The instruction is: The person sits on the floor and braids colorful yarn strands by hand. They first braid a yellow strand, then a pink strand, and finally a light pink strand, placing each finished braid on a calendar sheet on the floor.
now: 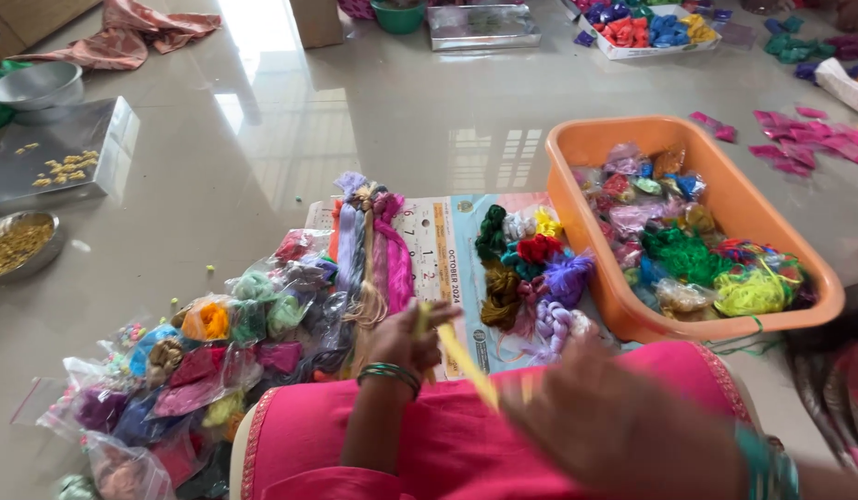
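My left hand (406, 338), with green bangles at the wrist, pinches one end of a bundle of yellow thread (466, 366) above my pink-clad lap. My right hand (623, 421) is blurred at the lower right and grips the other end of the same yellow thread, which stretches between the two hands. Just beyond the hands, small coloured thread skeins (526, 268) lie on a printed calendar sheet (447, 241). Long pink and lilac thread hanks (378, 245) lie beside them.
An orange plastic tub (753, 208) full of bagged coloured threads stands to the right. A heap of thread packets (197, 361) lies at the left. Steel tray (54, 153), steel bowls (35, 85) and pink cloth sit at far left. Pink scraps (804, 143) lie at far right.
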